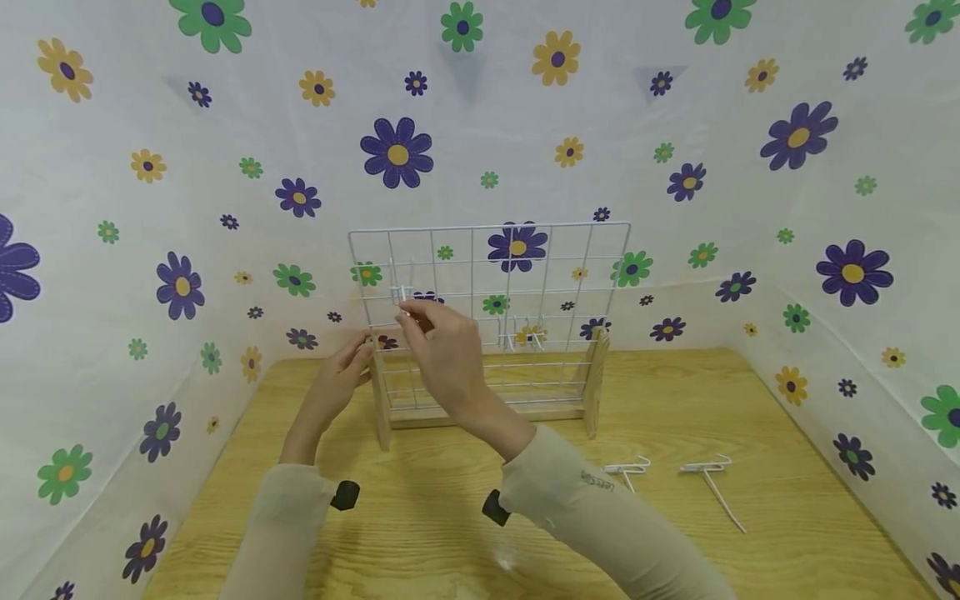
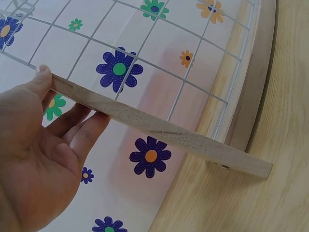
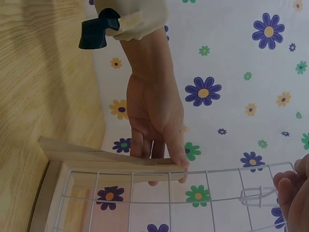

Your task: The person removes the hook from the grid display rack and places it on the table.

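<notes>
A white wire grid panel (image 1: pixel 472 227) stands upright in a wooden base. My left hand (image 1: pixel 333 385) holds the top of the base's left wooden post (image 2: pixel 159 126), thumb at its end and fingers along the side in the left wrist view. At the grid's upper left, my right hand (image 1: pixel 453 358) pinches the front end of a white wire hook (image 1: pixel 402 292); the hook's back overlaps the wires. In the right wrist view, only part of the right hand (image 3: pixel 297 193) shows at the edge, beside the hook (image 3: pixel 256 196).
More white hooks (image 1: pixel 510 337) hang lower on the grid, right of centre. On the wooden table (image 1: pixel 450 533) lie two loose hooks, one hook (image 1: pixel 626 469) near the right sleeve and another hook (image 1: pixel 708 468) farther right. Flower-patterned white sheeting (image 1: pixel 510 108) encloses the back and sides.
</notes>
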Demonstrator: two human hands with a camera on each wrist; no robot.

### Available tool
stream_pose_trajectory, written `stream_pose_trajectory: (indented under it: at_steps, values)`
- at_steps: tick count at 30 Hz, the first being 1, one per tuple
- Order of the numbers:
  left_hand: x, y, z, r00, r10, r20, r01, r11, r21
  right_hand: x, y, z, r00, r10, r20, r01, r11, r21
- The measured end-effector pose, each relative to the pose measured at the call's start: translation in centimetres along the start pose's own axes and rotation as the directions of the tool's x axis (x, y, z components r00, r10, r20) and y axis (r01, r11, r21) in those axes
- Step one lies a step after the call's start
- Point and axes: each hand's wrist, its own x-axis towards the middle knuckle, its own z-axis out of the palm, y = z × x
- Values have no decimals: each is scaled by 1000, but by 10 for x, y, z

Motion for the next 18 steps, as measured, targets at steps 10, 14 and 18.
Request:
stream_pose_trajectory:
  at_steps: [10, 14, 18]
  values:
    - [2, -3, -1, 1000, -6, 8, 6, 1000, -17, 5, 5, -5, 997, -13, -73, 20, 996, 92]
    - [3, -5, -1, 1000, -12, 1, 12, 1000, -21, 6, 7, -7, 995, -13, -95, 24, 993, 114]
    - [2, -3, -1, 1000, -13, -2, 13, 1000, -9, 7, 7, -8, 993, -12, -118, 26, 992, 120]
